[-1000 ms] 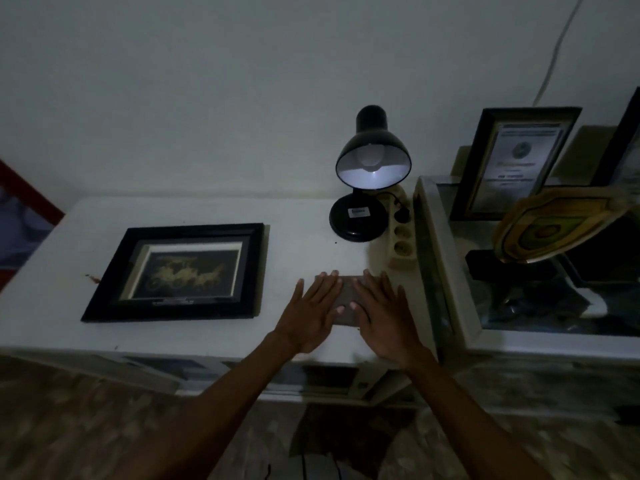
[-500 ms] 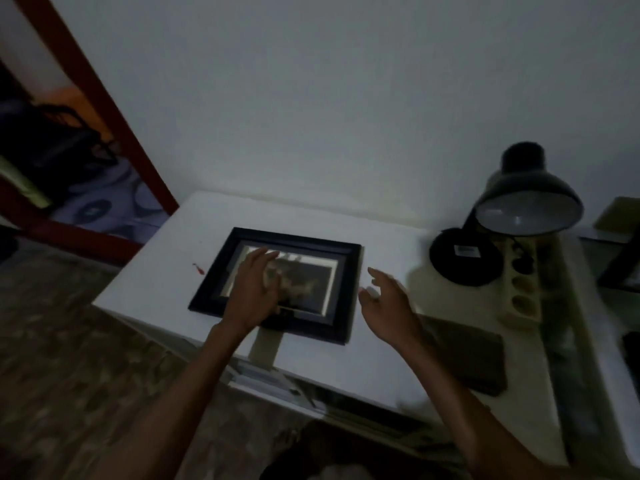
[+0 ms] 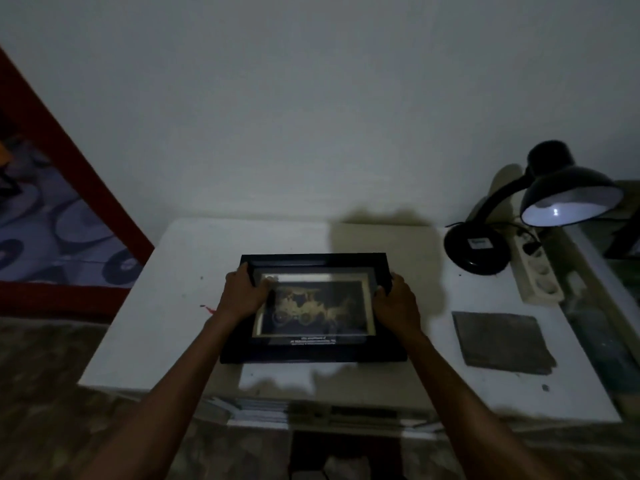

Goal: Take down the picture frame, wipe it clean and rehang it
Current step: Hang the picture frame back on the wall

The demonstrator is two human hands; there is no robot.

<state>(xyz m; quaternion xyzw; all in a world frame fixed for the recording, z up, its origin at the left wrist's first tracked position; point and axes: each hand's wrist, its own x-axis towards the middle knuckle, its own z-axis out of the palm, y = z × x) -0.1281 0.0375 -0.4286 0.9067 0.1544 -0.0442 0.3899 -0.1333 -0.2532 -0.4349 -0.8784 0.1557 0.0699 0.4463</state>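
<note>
The black picture frame (image 3: 313, 353) sat between both hands above the white table (image 3: 166, 306), its shadow on the tabletop below. The left hand (image 3: 242, 296) gripped its left edge, thumb over the glass; the right hand (image 3: 396, 303) clasped the right edge, fingers curled behind. A folded grey cloth (image 3: 502, 342) lay well apart, near the desk lamp (image 3: 540, 209).

Black picture frame (image 3: 313, 353) over white table (image 3: 166, 306), both hands gripping its sides.

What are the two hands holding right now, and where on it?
The black rectangular picture frame, gripped at its two side edges: left hand on the left edge, right hand on the right.
</note>
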